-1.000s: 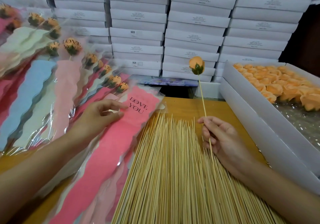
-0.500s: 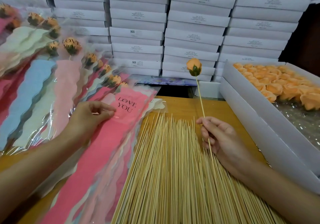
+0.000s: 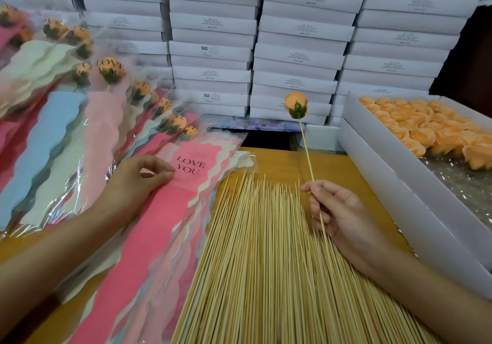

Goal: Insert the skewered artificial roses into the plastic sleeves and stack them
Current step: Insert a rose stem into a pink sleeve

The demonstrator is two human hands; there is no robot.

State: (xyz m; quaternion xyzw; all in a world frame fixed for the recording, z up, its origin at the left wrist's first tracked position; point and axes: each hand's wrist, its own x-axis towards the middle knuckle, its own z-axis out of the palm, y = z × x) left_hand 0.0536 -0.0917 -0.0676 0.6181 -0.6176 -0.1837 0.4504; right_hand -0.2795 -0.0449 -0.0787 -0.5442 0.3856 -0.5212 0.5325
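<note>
My right hand (image 3: 343, 210) pinches a bamboo skewer upright, with an orange artificial rose (image 3: 296, 104) on its tip, above the loose skewers. My left hand (image 3: 138, 181) rests on the top pink plastic sleeve (image 3: 165, 224), printed "LOVE YOU". Its thumb and forefinger pinch the sleeve just left of the print. This sleeve lies on a pile of empty sleeves. To the left, filled sleeves with roses (image 3: 106, 120) lie fanned in an overlapping stack.
A broad pile of bare bamboo skewers (image 3: 266, 264) covers the wooden table between my hands. A white box (image 3: 378, 184) of orange rose heads (image 3: 426, 130) stands at the right. Stacked white cartons (image 3: 292, 51) form a wall at the back.
My left hand drew back to the left across the pink sleeve and its fingers curled into a pinch. The rose on its skewer shifted slightly left in my right hand.
</note>
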